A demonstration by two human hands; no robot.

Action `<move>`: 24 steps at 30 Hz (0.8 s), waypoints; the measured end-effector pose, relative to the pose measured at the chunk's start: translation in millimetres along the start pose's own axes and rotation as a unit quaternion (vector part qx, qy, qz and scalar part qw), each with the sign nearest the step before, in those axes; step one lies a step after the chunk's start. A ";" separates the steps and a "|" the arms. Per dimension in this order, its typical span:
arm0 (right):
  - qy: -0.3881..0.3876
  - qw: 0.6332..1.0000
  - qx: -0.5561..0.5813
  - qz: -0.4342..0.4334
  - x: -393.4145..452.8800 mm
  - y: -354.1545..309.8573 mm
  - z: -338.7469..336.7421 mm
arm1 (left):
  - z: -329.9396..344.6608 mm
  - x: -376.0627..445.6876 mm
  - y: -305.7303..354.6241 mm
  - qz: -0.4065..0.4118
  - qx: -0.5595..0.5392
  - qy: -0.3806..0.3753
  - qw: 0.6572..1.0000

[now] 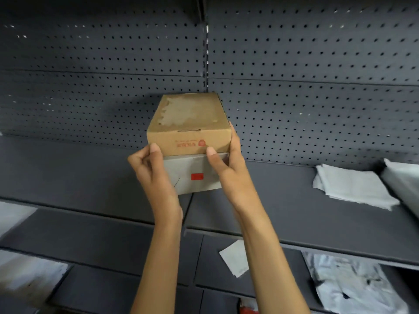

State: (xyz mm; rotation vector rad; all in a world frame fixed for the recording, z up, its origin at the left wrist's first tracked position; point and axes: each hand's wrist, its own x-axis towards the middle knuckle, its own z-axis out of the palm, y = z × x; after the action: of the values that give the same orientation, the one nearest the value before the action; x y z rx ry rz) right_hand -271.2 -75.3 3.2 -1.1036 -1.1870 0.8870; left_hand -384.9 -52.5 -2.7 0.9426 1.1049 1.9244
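Note:
A brown cardboard box (189,123) with upside-down red print sits on top of a grey box (195,172) that bears a red label, both on a dark shelf (283,200). My right hand (226,168) grips the brown box's right front corner, thumb on its front face and fingers round its right side. My left hand (150,171) is at the stack's left front corner, thumb tip touching the brown box's lower left edge, fingers curled beside the grey box.
Dark perforated back panels (294,64) rise behind the shelf. A stack of white folded packets (353,186) lies at the right. Lower shelves hold a white packet (234,257), silver bags (349,282) at the right and pale bags (29,275) at the left.

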 end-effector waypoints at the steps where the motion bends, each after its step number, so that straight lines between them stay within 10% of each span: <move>1: 0.010 1.000 -0.010 -0.003 -5.3 -1.8 -14.7 | 10.1 -10.2 2.3 0.004 -0.001 -0.013 1.000; 24: 0.300 0.941 -0.146 -0.057 -243.4 -112.2 -387.4 | 210.4 -391.1 56.6 -0.017 -0.118 -0.330 0.936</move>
State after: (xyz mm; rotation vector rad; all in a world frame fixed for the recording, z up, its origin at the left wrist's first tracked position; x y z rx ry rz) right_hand 62.6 -405.4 42.4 -1.4009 -0.8663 0.2440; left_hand -31.5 -325.1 32.1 1.2859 0.4797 1.4837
